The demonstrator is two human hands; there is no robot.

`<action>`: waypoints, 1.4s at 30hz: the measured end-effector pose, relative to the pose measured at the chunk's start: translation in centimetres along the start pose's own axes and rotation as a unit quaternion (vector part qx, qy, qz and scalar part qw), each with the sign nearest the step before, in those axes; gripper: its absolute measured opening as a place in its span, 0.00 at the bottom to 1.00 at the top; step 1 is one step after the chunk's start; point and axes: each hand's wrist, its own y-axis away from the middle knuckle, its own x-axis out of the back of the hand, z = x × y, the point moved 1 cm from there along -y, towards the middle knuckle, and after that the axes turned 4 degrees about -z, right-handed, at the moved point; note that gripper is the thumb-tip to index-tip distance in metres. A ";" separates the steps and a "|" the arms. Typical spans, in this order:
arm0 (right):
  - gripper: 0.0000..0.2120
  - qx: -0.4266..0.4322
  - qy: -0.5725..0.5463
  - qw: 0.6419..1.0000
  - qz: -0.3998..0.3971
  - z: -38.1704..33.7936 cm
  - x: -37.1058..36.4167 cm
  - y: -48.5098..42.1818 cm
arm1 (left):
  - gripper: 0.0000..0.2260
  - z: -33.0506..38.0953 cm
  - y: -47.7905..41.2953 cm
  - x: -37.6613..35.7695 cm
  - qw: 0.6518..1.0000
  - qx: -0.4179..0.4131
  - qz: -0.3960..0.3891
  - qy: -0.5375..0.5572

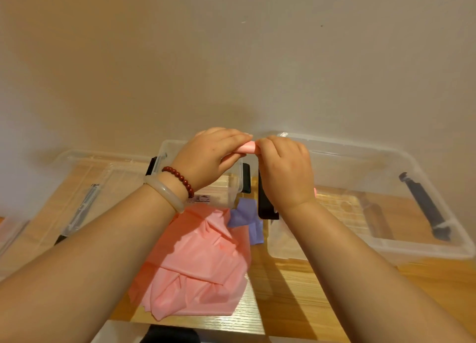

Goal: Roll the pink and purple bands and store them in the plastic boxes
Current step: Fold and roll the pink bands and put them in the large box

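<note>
My left hand (208, 154) and my right hand (284, 170) hold a rolled pink band (246, 147) between them, raised above the table; only a short piece of the roll shows between the fingers. Both hands are closed on it. Below lies a heap of loose pink bands (201, 260) on the wooden table. A crumpled purple band (246, 217) lies at the heap's far right corner. A small clear plastic box (231, 188) sits behind the heap, partly hidden by my left hand. A large clear plastic box (386, 244) stands to the right.
A clear lid or box (85, 188) with a dark latch lies at the left. A black object (265, 208) stands between the two boxes, under my right wrist. The wall rises just behind the boxes. The table's near edge (206, 324) runs below the heap.
</note>
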 end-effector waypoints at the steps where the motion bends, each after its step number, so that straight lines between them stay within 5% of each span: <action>1: 0.09 0.005 -0.001 1.000 -0.008 0.8 0.5 0.1 | 0.18 0.7 -0.5 0.0 1.000 -0.002 -0.006 0.005; 18: 0.12 0.035 0.043 0.994 -0.091 15.1 3.8 4.7 | 0.23 9.2 -5.0 -6.4 0.978 0.159 -0.109 0.085; 30: 0.19 0.132 0.085 0.960 -0.233 18.0 -3.7 5.3 | 0.23 5.9 -7.3 -10.0 0.965 0.169 -0.147 0.136; 38: 0.06 0.274 0.097 0.933 -0.211 17.1 -7.9 6.5 | 0.24 5.1 -6.8 -11.2 0.966 0.156 -0.112 0.175; 42: 0.15 0.290 0.097 0.917 -0.257 16.8 -10.6 7.5 | 0.30 4.9 -6.6 -11.7 0.966 0.147 -0.089 0.191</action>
